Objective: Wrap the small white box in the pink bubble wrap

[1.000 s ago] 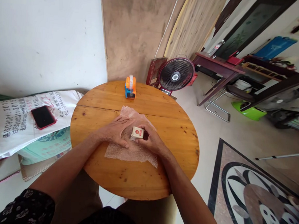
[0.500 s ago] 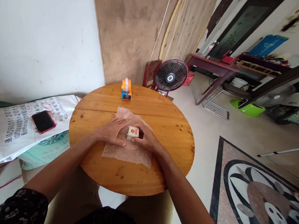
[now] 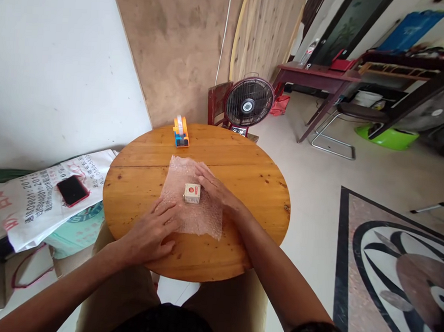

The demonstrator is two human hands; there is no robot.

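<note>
A small cream box with red print rests on a sheet of pinkish bubble wrap, spread on the round wooden table. My left hand lies over the sheet's lower left edge, fingers apart and thumb toward me, holding nothing. On the other side, my right hand stretches flat over the wrap's right part, just beside the box, with nothing in its fingers. Neither hand grips the box.
A tape dispenser in orange and blue stands at the table's far edge. A phone lies on white sacks to the left. Behind the table are a fan and a wooden chair.
My right hand has let go of the box and reaches farther forward. My left hand has drawn back toward me, to the wrap's near left edge. The view has shifted slightly.
</note>
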